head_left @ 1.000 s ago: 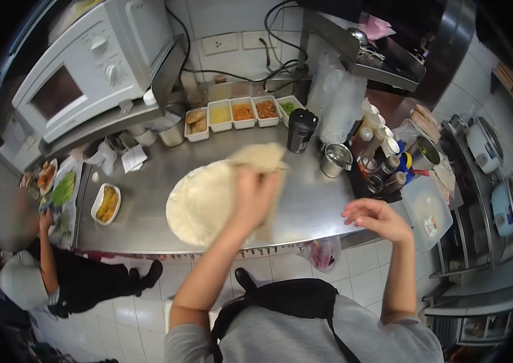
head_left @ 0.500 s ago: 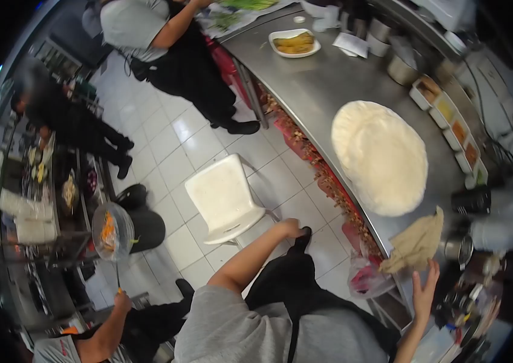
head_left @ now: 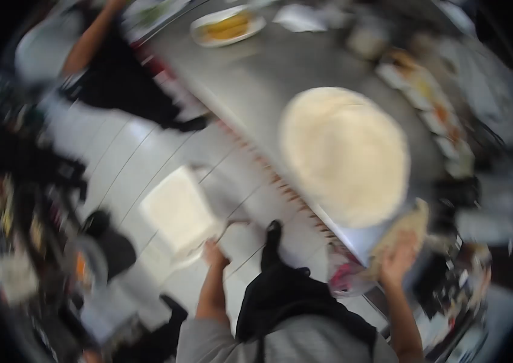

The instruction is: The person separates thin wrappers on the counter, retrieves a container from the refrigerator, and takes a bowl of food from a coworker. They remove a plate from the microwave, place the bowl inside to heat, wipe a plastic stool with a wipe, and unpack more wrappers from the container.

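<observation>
My right hand (head_left: 400, 257) lies on a crumpled beige cloth (head_left: 412, 225) at the near end of the steel counter (head_left: 250, 81), its fingers stretched out over the fabric. Close by on the counter rests a large pale round sheet (head_left: 346, 154), which looks like thin flatbread or dough. My left hand (head_left: 215, 253) is low over the floor beside a white chair (head_left: 181, 209). Motion smears its fingers, and I cannot tell whether it touches the chair.
A white dish with yellow food (head_left: 227, 26) stands farther along the counter. Small white trays of fillings (head_left: 428, 100) line its back. A co-worker in a dark apron (head_left: 124, 85) stands at the far left. A dark bin (head_left: 111, 249) sits on the tiled floor.
My right hand has moved onto the beige cloth. My left hand has swung left toward the chair. The whole view has shifted and blurred, with the counter now farther left.
</observation>
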Available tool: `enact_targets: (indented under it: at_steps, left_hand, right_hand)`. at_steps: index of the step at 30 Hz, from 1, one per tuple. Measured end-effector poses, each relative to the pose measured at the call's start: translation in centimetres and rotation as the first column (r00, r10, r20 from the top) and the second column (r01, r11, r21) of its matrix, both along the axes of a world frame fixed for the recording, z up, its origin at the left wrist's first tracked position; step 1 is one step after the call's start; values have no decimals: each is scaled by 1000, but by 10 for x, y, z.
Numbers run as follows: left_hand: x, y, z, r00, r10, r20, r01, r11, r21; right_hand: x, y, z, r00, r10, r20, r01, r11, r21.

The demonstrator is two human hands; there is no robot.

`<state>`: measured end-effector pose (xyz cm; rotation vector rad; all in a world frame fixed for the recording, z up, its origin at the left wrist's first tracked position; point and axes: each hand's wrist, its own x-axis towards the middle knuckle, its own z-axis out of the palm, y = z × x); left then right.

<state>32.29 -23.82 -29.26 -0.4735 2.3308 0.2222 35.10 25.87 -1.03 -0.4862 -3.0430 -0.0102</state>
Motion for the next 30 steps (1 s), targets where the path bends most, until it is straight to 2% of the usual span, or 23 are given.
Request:
enact_targets:
  at_steps: [1,2,3,4,6,15,17,18,19,22,23,25,27,29,30]
  left_hand:
    - [8,-3,-10,999,-40,-12,40,999,-10]
    - [13,-2,-15,995,-98,13,99,995,-29]
    - [19,-10,-32,974,-220,50,220,975,18]
    - [23,3,-7,981,-166,103,165,986,17]
    - [30,17,0,978,-40,204,44,999,-14]
    - [116,50,9,984,-54,169,52,998,19]
    - [127,49,-2,957,-61,282,55,998,29]
    - [134,73,50,966,-25,258,19,1000,25]
    - [132,76,57,968,-29,248,16,998,52]
    - [126,75,61,985,-24,169,4,993,120]
    - [118,77,66,990,-20,137,0,990,142]
    - [102,79,77,997,-16,78,2,984,176]
    - [78,79,86,1000,-6,27,1,978,209]
    - [50,77,92,1000,8,-15,-4,973,233]
    - [35,75,95,999,18,-32,-10,969,245]
  right_hand:
    - [-3,-3,4,999,-30,15,30,998,-52]
    - [-1,-7,4,998,-53,15,54,998,-29]
    - [-5,-7,2,998,-63,11,64,998,-15]
    - [-4,-7,2,996,-86,17,87,996,-13]
    - [-6,-5,8,995,-102,8,102,994,-36]
    - [15,5,6,999,20,-25,-25,981,-195]
    - [20,12,18,995,43,92,-15,957,-289]
    - [18,15,29,986,65,155,-11,944,-330]
    - [12,17,44,979,44,200,37,922,-385]
    - [-20,20,116,974,225,-6,-209,893,-399]
    - [-33,12,160,934,321,-158,-357,861,-363]
    - [-71,2,232,762,504,-407,-629,725,-281]
    - [-105,-24,311,585,606,-540,-763,637,-111]
    - [-157,-44,369,390,662,-640,-832,551,64]
    - [-181,-58,398,377,663,-647,-812,572,113]
